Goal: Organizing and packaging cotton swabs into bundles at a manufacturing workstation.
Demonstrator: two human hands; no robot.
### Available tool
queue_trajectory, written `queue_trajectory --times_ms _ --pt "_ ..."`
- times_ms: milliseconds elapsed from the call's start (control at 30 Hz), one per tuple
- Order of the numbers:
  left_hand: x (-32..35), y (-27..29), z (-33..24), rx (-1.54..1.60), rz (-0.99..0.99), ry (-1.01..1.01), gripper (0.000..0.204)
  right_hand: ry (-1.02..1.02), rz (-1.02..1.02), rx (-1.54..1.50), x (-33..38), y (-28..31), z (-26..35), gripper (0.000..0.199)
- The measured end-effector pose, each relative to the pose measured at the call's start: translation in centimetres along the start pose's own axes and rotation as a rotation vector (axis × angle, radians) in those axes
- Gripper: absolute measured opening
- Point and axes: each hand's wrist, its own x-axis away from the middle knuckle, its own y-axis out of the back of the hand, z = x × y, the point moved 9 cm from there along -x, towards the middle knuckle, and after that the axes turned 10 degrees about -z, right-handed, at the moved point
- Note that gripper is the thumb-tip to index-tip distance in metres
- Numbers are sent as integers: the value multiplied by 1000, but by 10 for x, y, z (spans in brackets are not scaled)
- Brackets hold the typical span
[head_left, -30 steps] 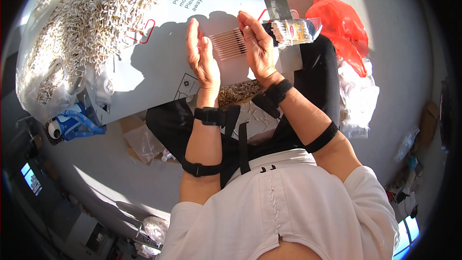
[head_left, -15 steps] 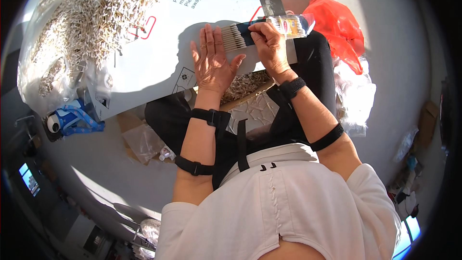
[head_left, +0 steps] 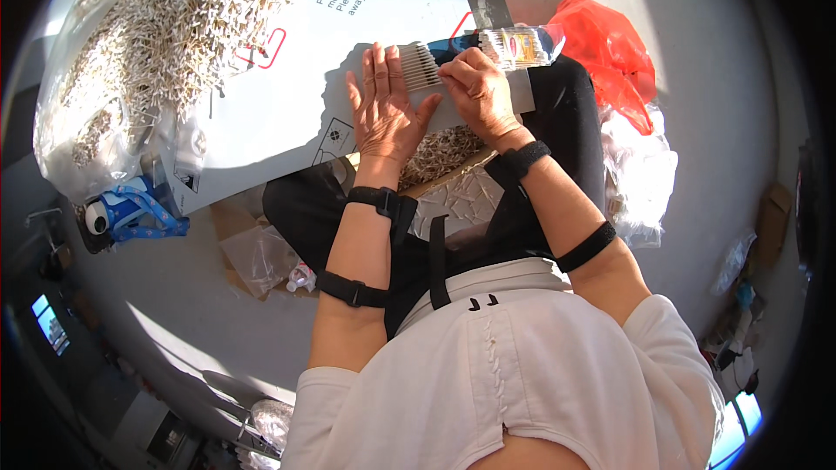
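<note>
A row of cotton swabs lies side by side on the pale printed board. My left hand rests flat at the row's left end, fingers stretched out and thumb spread. At the row's right end is my right hand, its fingers curled and its thumb and fingertips pinched at the swab tips. Whatever lies between those fingertips is too small to make out. Just beyond the right hand, a clear pack of cotton swabs with a yellow and red label sits on the board's right part, beside a dark blue item.
A big heap of loose cotton swabs in clear plastic covers the board's far left. Below the board is a box of more swabs. A red plastic bag and white bags are at right; a blue strap hangs at left.
My right hand has moved left and nearer to me, from over the dark blue item to the right end of the swab row. My left hand has stayed nearly in place.
</note>
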Motion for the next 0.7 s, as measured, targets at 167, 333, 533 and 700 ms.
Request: queue_trajectory --times_ms 167,333,533,700 --pt "0 -1 0 -1 8 -2 98 59 32 36 3 -2 3 8" --pt "0 -3 2 -10 27 11 96 -52 -4 -26 1 0 0 9" --pt "0 -3 1 -18 16 4 96 7 -7 115 -2 -3 3 10" --pt "0 -3 1 -8 13 4 96 40 -27 114 0 -2 6 10"
